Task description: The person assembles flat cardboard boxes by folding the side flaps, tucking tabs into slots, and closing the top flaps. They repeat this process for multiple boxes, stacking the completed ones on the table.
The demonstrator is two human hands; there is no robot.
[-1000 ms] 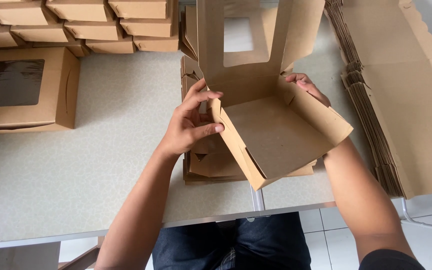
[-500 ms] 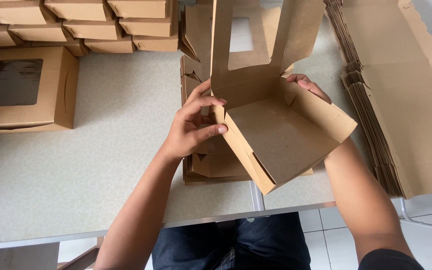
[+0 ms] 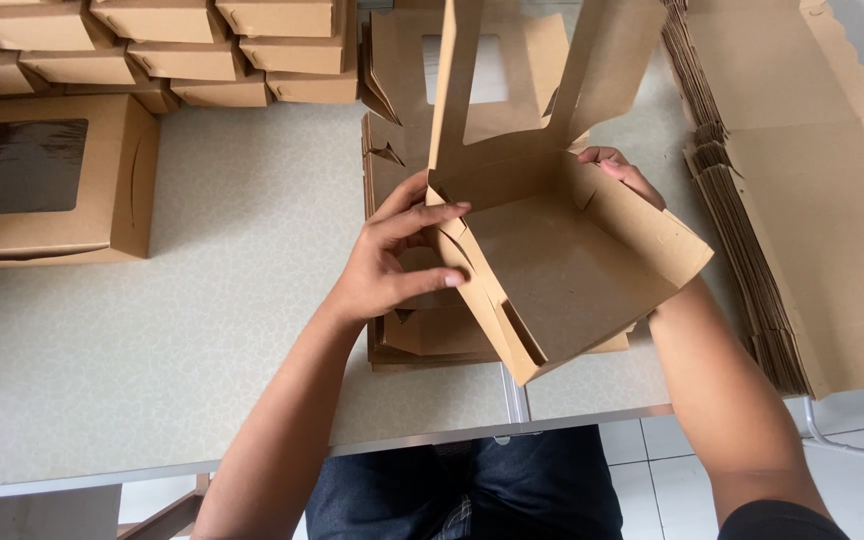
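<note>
I hold a half-folded brown cardboard box [image 3: 562, 265] above the table, its windowed lid [image 3: 512, 80] standing upright at the far side. My left hand [image 3: 392, 255] presses fingers against the box's left wall and its corner flap. My right hand [image 3: 620, 170] grips the far right corner, mostly hidden behind the right wall. Under the box lies a stack of flat unfolded box blanks [image 3: 422, 330].
A finished windowed box [image 3: 52, 190] sits at the left on the speckled table [image 3: 202, 330]. Several closed boxes [image 3: 152, 45] are stacked along the far edge. A tall pile of flat cardboard sheets [image 3: 802, 200] fills the right side. The table's front edge [image 3: 432, 435] runs near my lap.
The box has tilted slightly and the lid has swung more upright. My left fingers have shifted along the left wall toward the corner flap. My right hand stays at the far corner.
</note>
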